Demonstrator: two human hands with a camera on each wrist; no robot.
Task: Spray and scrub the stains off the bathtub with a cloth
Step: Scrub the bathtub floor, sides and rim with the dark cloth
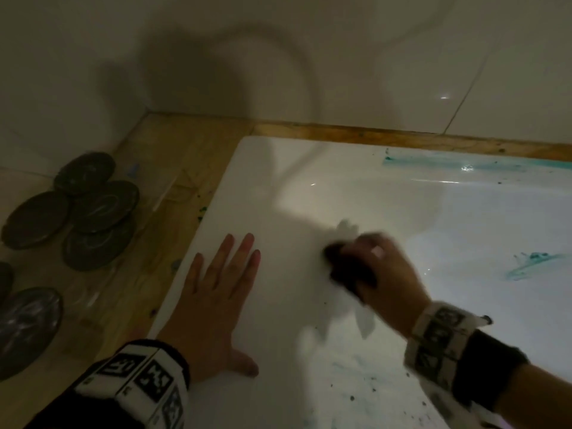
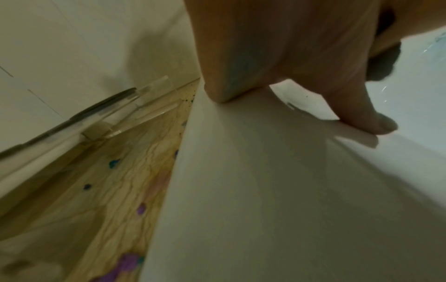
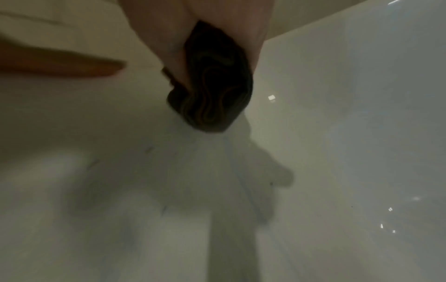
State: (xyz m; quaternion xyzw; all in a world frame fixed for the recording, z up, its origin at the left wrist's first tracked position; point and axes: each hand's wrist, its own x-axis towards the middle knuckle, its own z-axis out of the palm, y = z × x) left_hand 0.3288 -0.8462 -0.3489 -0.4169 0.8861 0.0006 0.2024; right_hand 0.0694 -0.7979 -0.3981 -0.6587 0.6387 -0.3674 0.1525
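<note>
Head view: left hand (image 1: 213, 308) flat on bathtub (image 1: 278, 193), right hand (image 1: 380, 270) balling the cloth (image 1: 346, 267) (teal stains (image 1: 526, 267), right of frame, risk smearing).

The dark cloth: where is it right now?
In the head view the dark cloth is bunched in the right hand on the bathtub rim, right of the flat left hand.
</note>
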